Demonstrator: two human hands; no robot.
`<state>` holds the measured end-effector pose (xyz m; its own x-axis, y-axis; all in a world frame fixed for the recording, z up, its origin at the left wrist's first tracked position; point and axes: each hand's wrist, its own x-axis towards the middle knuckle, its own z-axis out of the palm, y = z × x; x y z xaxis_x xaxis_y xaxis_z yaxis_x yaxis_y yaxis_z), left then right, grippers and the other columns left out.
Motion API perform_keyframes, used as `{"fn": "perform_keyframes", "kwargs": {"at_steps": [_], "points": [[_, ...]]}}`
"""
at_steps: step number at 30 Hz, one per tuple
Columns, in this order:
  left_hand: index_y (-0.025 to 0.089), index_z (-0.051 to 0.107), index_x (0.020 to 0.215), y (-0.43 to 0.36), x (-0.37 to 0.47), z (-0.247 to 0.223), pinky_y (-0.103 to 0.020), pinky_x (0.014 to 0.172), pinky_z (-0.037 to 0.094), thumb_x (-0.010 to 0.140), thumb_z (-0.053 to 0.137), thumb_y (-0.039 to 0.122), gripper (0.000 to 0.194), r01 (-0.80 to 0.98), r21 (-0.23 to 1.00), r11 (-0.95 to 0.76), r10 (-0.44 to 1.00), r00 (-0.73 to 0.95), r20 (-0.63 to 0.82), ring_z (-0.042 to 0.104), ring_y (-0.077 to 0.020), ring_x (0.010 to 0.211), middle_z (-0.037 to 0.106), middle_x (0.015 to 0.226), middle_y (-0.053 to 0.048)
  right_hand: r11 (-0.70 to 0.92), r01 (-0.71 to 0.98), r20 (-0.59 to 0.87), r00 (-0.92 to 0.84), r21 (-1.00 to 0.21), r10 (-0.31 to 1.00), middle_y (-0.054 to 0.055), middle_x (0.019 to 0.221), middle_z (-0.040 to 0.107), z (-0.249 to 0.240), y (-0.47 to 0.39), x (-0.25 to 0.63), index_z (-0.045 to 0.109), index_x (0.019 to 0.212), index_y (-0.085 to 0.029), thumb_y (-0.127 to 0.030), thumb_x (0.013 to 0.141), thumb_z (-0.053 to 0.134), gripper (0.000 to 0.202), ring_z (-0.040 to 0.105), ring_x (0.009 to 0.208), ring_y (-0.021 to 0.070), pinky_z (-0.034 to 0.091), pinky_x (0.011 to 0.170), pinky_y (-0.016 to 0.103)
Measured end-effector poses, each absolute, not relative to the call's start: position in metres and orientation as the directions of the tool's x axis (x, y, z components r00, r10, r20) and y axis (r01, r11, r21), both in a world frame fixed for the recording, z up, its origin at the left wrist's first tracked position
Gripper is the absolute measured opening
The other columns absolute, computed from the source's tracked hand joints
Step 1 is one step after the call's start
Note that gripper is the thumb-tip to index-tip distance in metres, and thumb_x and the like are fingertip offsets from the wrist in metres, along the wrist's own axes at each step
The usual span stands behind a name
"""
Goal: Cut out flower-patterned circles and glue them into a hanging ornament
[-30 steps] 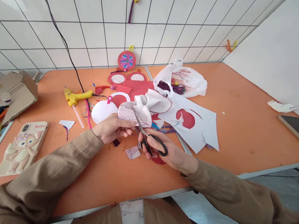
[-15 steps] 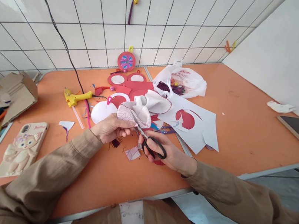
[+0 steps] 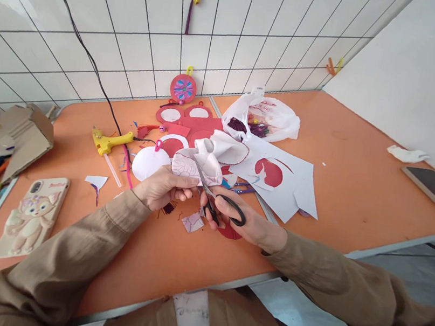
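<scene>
My left hand (image 3: 165, 187) pinches the near edge of a white piece of cloth (image 3: 189, 165) patterned with thin purple-red lines. Its far part folds up and back over the pile of craft pieces. My right hand (image 3: 248, 219) has its fingers in the handles of black-handled scissors (image 3: 230, 209). Their blades stand apart, set at the cloth just right of my left thumb. Under the hands lies a small patterned offcut (image 3: 193, 222). A white paper disc (image 3: 150, 164) with a pink loop is just beyond my left hand.
A yellow glue gun (image 3: 110, 141) with a black cord lies left, above a phone (image 3: 31, 217). White paper (image 3: 286, 195) with a red round piece lies right of the cloth. Behind it sits a plastic bag (image 3: 285, 121) of tassels. A cardboard box (image 3: 27, 134) stands at the left edge.
The scissors' handles have spread and the blades have opened wider at the cloth. The cloth's near part has shifted slightly right. My left hand keeps its pinch.
</scene>
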<state>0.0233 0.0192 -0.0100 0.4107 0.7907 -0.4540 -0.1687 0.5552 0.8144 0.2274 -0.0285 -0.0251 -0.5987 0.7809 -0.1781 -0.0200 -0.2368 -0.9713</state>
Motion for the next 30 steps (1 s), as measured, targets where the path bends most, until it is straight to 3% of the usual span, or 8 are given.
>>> {"fn": "perform_keyframes", "kwargs": {"at_steps": [5,16,26,30], "points": [[0.006,0.070,0.068,0.019,0.023,-0.010,-0.012,0.039,0.044,0.073,0.081,0.005,0.012,-0.173,0.812,0.557,0.788,0.418,-0.451,0.057,-0.0063,0.043,0.065,0.055,-0.002,-0.265,-0.004,-0.215,-0.573,-0.964,0.791,0.000,0.070,0.056,-0.024,-0.030,0.225,0.054,0.094,-0.017,-0.077,0.079,0.063,0.063,0.052,0.055,0.0102,0.028,0.052,0.025],[0.007,0.071,0.068,0.022,0.019,-0.012,-0.012,0.039,0.042,0.072,0.082,0.006,0.012,-0.152,0.812,0.563,0.770,0.453,-0.449,0.056,-0.0064,0.042,0.064,0.050,-0.003,-0.342,-0.057,-0.254,-0.559,-0.938,0.789,0.000,0.071,0.055,-0.032,-0.031,0.229,0.058,0.091,-0.018,-0.071,0.077,0.070,0.056,0.049,0.059,0.0110,0.036,0.051,0.024],[0.006,0.073,0.068,0.024,0.017,-0.014,-0.011,0.038,0.042,0.070,0.083,0.007,0.011,-0.143,0.812,0.566,0.767,0.453,-0.455,0.056,-0.0063,0.041,0.064,0.049,-0.003,-0.329,-0.020,-0.268,-0.534,-0.944,0.802,0.000,0.068,0.054,-0.034,-0.029,0.228,0.059,0.090,-0.018,-0.072,0.076,0.071,0.057,0.048,0.055,0.0100,0.036,0.045,0.022],[0.006,0.072,0.072,0.023,0.017,-0.011,-0.015,0.042,0.049,0.068,0.087,0.010,0.015,-0.148,0.818,0.555,0.776,0.447,-0.445,0.061,-0.0093,0.045,0.068,0.055,-0.005,-0.287,0.012,-0.244,-0.563,-0.958,0.790,-0.001,0.069,0.055,-0.032,-0.026,0.228,0.058,0.091,-0.018,-0.070,0.078,0.069,0.055,0.052,0.056,0.0111,0.041,0.049,0.024]]}}
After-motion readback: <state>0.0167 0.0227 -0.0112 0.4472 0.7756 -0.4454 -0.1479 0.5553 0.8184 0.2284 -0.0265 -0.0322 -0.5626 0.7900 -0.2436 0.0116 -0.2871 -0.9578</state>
